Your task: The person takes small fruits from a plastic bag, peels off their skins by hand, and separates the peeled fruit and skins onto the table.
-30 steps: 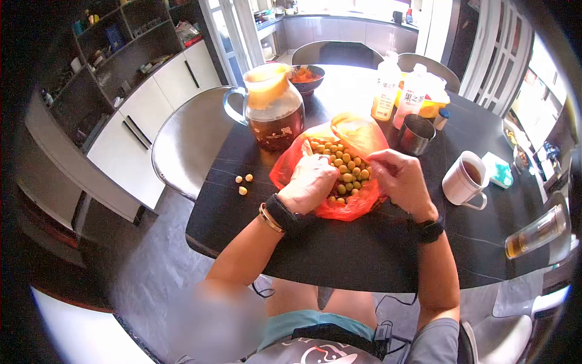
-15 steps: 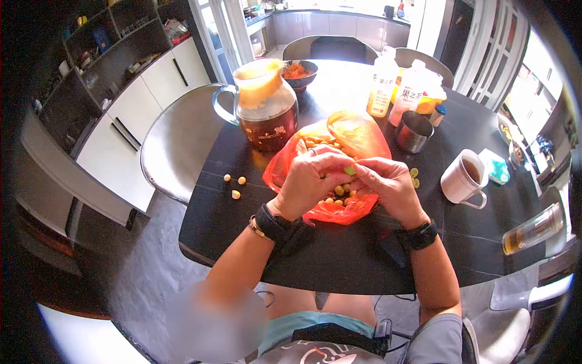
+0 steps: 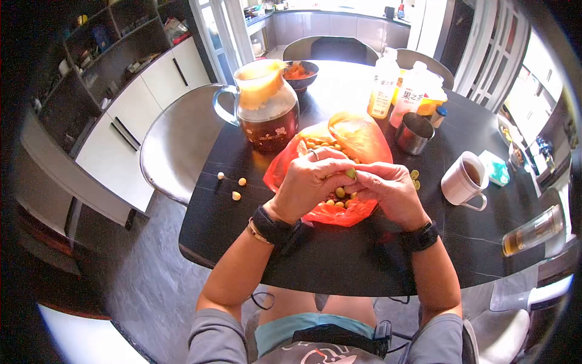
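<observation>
Green piece [image 3: 351, 173] (long axis unclear), between hands [image 3: 309, 185] [image 3: 394, 193]

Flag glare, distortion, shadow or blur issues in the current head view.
Head view: glare whites out the far side of the table; fisheye curvature bows the white cabinets; corners fall to black; the shelves sit in shadow, their contents hard to make out; the green piece at the fingertips is too small and covered to read its outline.
</observation>
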`<action>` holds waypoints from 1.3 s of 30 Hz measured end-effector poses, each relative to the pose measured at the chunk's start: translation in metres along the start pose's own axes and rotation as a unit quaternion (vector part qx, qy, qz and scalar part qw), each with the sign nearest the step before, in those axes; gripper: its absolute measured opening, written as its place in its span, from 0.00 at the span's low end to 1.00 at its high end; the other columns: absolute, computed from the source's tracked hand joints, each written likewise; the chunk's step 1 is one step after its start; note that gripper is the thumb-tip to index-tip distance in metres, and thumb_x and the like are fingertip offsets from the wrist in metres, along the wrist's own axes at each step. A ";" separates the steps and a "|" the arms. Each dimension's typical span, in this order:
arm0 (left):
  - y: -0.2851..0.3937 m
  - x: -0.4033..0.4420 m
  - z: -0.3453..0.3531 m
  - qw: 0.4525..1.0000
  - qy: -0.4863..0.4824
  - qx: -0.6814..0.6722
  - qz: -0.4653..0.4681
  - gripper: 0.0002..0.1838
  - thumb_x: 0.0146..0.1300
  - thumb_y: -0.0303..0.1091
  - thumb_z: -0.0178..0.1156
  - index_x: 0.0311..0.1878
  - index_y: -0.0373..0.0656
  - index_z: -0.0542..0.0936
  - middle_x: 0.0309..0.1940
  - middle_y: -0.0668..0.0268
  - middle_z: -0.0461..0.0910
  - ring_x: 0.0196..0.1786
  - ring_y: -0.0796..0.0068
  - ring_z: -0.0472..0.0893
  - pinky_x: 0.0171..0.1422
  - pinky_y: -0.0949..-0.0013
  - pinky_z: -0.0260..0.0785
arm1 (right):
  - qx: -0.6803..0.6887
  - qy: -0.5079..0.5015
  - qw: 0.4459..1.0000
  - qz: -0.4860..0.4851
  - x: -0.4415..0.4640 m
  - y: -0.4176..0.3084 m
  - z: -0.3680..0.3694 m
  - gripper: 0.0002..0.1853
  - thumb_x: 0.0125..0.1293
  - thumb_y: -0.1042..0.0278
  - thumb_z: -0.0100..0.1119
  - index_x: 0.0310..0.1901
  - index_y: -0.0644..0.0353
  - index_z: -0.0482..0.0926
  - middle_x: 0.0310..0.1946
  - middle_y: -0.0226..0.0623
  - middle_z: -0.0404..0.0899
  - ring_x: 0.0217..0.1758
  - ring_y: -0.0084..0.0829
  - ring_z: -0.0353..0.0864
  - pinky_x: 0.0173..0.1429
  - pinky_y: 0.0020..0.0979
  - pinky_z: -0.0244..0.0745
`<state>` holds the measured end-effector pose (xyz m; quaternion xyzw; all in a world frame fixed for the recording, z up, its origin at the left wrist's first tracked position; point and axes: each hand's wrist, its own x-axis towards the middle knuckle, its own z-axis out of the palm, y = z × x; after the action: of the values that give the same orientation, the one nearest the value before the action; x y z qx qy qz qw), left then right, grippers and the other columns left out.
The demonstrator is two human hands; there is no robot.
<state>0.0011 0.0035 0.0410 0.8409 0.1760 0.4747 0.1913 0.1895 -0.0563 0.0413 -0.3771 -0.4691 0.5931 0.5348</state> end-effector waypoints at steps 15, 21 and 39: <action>-0.007 -0.005 0.005 0.998 -0.052 0.027 0.003 0.10 0.54 0.31 0.65 0.40 0.40 0.81 0.32 0.63 0.79 0.35 0.66 0.81 0.41 0.68 0.74 | -0.077 0.009 0.996 -0.053 0.007 0.017 0.002 0.08 0.65 0.71 0.59 0.42 0.66 0.79 0.32 0.38 0.83 0.31 0.23 0.82 0.35 0.21 0.79; -0.003 0.000 -0.003 0.996 -0.045 0.055 0.051 0.11 0.55 0.31 0.64 0.42 0.42 0.82 0.33 0.63 0.80 0.36 0.66 0.81 0.41 0.69 0.75 | -0.014 0.012 1.000 0.018 0.001 0.003 0.007 0.09 0.65 0.71 0.59 0.43 0.67 0.79 0.33 0.39 0.83 0.33 0.25 0.84 0.37 0.23 0.81; -0.008 -0.005 -0.004 0.988 -0.086 0.092 0.093 0.15 0.53 0.25 0.59 0.47 0.40 0.77 0.33 0.62 0.80 0.39 0.68 0.82 0.45 0.71 0.77 | -0.035 -0.025 0.999 -0.016 0.003 0.009 -0.003 0.11 0.64 0.73 0.59 0.45 0.71 0.79 0.35 0.44 0.83 0.35 0.29 0.85 0.38 0.24 0.82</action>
<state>-0.0057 0.0088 0.0349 0.9052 0.1233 0.3982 0.0824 0.1898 -0.0530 0.0318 -0.3728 -0.5087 0.5768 0.5191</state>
